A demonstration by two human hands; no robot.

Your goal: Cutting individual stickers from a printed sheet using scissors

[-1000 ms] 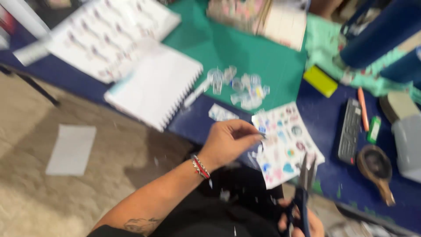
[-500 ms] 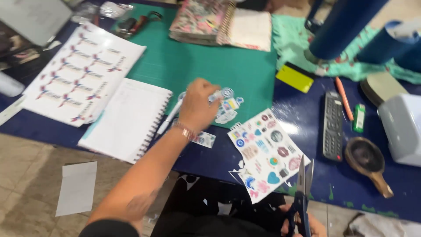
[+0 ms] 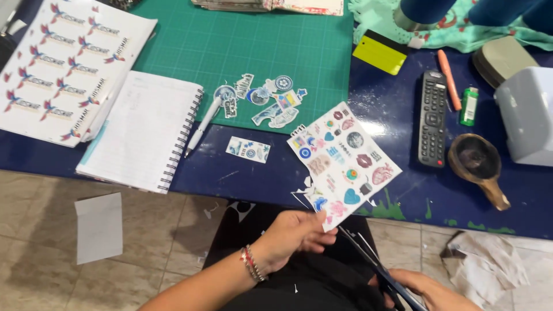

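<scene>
My left hand pinches the near corner of a sticker sheet printed with small coloured designs, holding it over the table's front edge. My right hand grips dark scissors at the bottom of the view, their blades pointing up toward the sheet's lower edge. A pile of cut-out stickers lies on the green cutting mat, and one more cut sticker rests on the blue table.
A spiral notebook with a pen beside it, a large printed sheet, a yellow squeegee, a remote control, an orange marker, a wooden bowl and a white box. Paper scraps on the floor.
My left hand has left the sticker pile on the mat and come back to take the sticker sheet's near corner. The scissors have closed in on the sheet's edge.
</scene>
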